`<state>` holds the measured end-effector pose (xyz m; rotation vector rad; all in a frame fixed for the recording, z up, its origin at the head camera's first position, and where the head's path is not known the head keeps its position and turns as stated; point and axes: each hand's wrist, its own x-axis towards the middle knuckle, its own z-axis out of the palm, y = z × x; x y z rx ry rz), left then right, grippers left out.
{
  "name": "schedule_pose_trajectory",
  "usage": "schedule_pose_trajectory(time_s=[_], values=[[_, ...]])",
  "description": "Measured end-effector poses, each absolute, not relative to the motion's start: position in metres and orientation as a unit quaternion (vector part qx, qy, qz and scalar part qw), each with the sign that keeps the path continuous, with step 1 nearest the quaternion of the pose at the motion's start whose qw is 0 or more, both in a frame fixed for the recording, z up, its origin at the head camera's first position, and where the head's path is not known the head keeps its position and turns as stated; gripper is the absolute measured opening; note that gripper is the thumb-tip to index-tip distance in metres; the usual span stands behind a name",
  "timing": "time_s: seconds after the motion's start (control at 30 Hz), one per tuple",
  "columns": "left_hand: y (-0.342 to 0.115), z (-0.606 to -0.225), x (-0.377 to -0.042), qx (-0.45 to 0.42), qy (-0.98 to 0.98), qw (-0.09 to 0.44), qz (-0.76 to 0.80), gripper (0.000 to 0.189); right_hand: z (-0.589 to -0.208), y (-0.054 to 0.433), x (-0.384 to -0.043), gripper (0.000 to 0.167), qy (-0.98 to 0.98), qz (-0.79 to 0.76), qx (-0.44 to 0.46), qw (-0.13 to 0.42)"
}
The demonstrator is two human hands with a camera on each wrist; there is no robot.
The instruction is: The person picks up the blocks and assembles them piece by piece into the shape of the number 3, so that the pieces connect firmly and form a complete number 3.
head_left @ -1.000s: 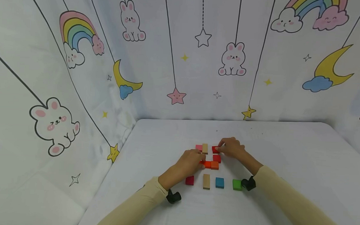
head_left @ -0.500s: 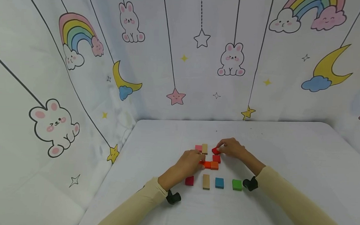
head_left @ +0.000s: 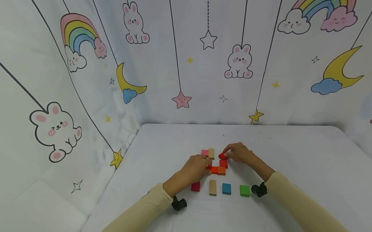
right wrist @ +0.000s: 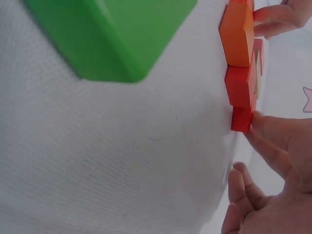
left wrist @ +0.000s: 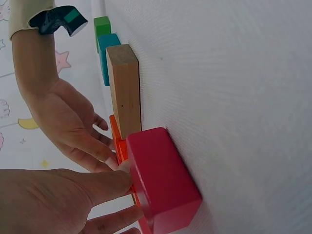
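Pinch grip on R hand (head_left: 239, 152): thumb + forefinger on the red block (head_left: 223, 156), other fingers loosely curled. It's at the far end of the R-side line, set at an angle just behind the second red block (head_left: 223, 163); can't be sure if edges touch. L hand (head_left: 194, 166) seems to pinch the end block (head_left: 208, 168) of the near row, beside the orange-red block (head_left: 214, 170) & orange block (head_left: 221, 171); thumb partly hides it. Pink block (head_left: 205, 153) + far wood block (head_left: 211, 153) sit behind, w/ a gap btwn wood & red. Step, prob.: squaring up the R side. Next move likely calls for a small twist to bring red flush w/o nudging its neighbour, L bracing the row. Crimson block (head_left: 195, 186), near wood block (head_left: 212, 188), blue block (head_left: 227, 188), green block (head_left: 244, 190) lie nearer the person, untouched.
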<state>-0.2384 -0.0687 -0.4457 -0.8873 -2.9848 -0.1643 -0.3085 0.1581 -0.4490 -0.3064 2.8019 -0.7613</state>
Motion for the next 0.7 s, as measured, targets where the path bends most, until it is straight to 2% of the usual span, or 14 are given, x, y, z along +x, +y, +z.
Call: schedule_pose_trajectory(time_s=[0.7], values=[[-0.0702, -0.4475, -0.2391, -0.288, -0.956, 0.013, -0.057, 0.025, -0.4483, 0.1579, -0.3101, 0.027, 0.956, -0.241, -0.123, 0.109]])
